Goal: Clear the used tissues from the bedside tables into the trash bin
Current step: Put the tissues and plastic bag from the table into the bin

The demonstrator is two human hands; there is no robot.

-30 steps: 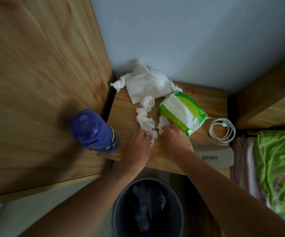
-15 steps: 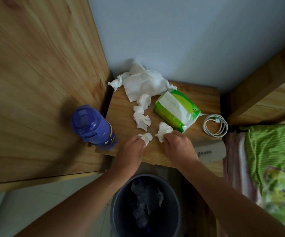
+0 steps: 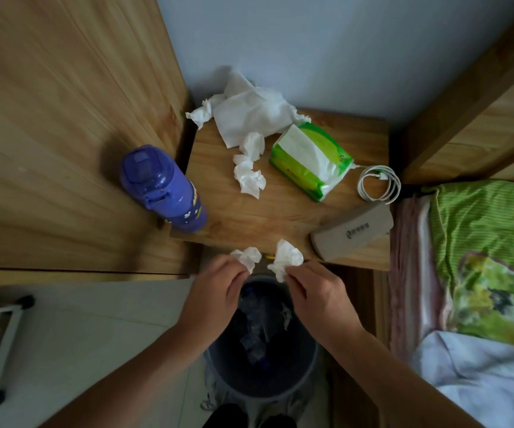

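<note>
My left hand [image 3: 215,291] pinches a small crumpled tissue [image 3: 247,257] and my right hand [image 3: 320,293] pinches a larger crumpled tissue [image 3: 288,258]. Both hands hover just off the front edge of the wooden bedside table [image 3: 280,217], above the dark round trash bin [image 3: 218,362] that holds rubbish. Further back on the table lie two crumpled tissues [image 3: 249,174] and a big flat white tissue [image 3: 249,117] with a twisted scrap [image 3: 201,112] at the back left corner.
A purple bottle [image 3: 163,186] stands at the table's left front corner. A green tissue pack [image 3: 311,160], a coiled white cable [image 3: 379,183] and a beige case [image 3: 354,233] sit on the right. A wooden panel rises left; a bed with green bedding [image 3: 481,242] lies right.
Both hands picked one tissue each off the table's front part and drew them back over the front edge to above the bin.
</note>
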